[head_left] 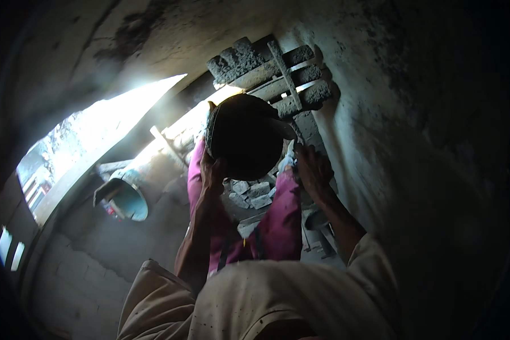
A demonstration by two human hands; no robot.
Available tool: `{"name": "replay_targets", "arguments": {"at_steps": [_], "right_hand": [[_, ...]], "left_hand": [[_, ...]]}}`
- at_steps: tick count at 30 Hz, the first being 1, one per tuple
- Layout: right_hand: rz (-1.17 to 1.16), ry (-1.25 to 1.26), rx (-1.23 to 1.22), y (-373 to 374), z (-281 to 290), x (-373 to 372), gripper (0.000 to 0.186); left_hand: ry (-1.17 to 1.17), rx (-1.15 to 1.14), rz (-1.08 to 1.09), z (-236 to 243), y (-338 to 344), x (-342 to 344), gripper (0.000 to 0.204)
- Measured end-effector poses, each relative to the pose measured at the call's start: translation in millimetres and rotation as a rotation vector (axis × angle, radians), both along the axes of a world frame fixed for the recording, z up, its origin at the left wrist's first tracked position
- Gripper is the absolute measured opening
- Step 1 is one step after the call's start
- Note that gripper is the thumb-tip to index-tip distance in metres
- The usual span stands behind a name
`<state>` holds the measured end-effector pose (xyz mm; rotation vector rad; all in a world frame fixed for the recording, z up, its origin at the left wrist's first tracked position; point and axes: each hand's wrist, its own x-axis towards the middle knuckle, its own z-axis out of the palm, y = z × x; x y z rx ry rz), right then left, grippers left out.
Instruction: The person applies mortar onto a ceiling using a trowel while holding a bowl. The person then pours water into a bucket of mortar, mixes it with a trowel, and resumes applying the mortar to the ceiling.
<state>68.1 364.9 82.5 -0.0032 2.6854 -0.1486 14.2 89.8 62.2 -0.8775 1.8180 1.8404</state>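
Held up in front of me is a dark round pan or bucket [245, 136], its inside too dark to make out. My left hand [213, 171] is closed on its near left rim. At the pan's right side is a pale pointed blade, like that of a trowel [287, 131]. My right hand [314, 170] is closed just below and right of that blade, around what seems to be its handle, which my fingers hide. Below the pan, between my pink-trousered legs, several broken grey stone or mortar pieces [259, 192] lie on the floor.
Ahead, mortar-crusted planks [292, 85] lie side by side against the rough wall [374, 130], with a narrow stick [285, 73] across them. A light-blue bucket [131, 198] lies tipped to my left, near a bright opening [90, 130]. A dark container [316, 220] is by my right leg.
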Motion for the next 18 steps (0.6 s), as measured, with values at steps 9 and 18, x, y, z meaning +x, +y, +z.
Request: {"name": "replay_targets", "arguments": {"at_steps": [9,18], "right_hand": [[-0.038,-0.174,-0.890,-81,119,80,0.026],[0.075,-0.181,-0.454,-41,298,1,0.023]], "left_hand": [[0.024,-0.047,-0.060,259,-33,43,0.050],[-0.003,0.157,0.343,311,-40,74,0.045]]}}
